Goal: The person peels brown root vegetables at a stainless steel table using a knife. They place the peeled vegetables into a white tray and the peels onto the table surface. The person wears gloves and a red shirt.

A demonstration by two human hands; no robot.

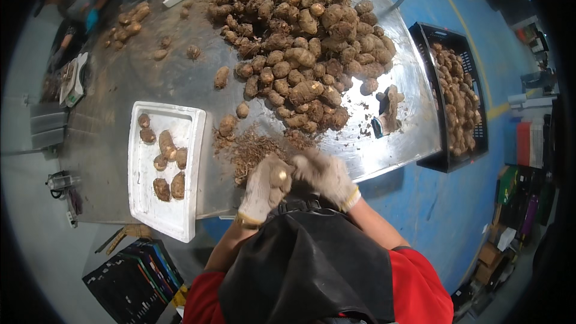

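My left hand (260,189), in a soiled white knit glove, grips a brown taro corm (280,176) with a pale cut spot facing up. Close on its right is my right hand (325,174), gloved too and blurred, its fingers curled; whether it holds anything cannot be made out. Both hands are at the front edge of a metal table (180,85), before my black apron (310,265). Brown fibrous scraps (252,155) lie just beyond them. Farther back rises a large heap of taro corms (301,58). To the left, a white foam tray (198,153) contains several corms (166,144).
A dirty work glove (390,110) lies on the table's right. Beyond that edge, a black plastic crate (443,159) of corms stands on the blue floor. At far left are a scale (75,78) and a co-worker's arm (67,40). Another foam tray (173,0) holds brown debris.
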